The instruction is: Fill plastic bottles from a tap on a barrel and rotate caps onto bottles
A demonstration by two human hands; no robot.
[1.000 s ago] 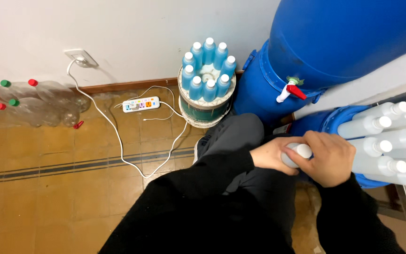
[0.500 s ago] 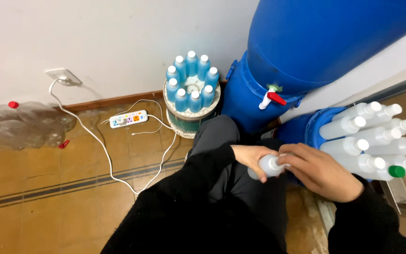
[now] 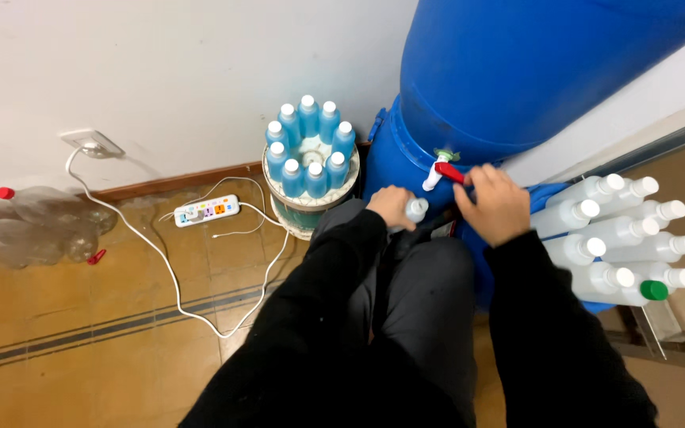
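The small clear bottle point(image 3: 415, 209), a moment ago capped at the lap, is now up under the red-handled tap point(image 3: 444, 171) of the big blue drum point(image 3: 517, 71), left hand point(image 3: 390, 206) wrapped round it, right hand point(image 3: 495, 203) curled with fingers at the tap lever — looks like filling time.

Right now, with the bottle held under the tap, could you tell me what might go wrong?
The small bottle in the left hand sits a little left of the white spout; if the right hand turns the red tap lever, liquid could miss the narrow neck and wet the dark trousers. Any spill could also run across the floor toward the power strip and its white cable.
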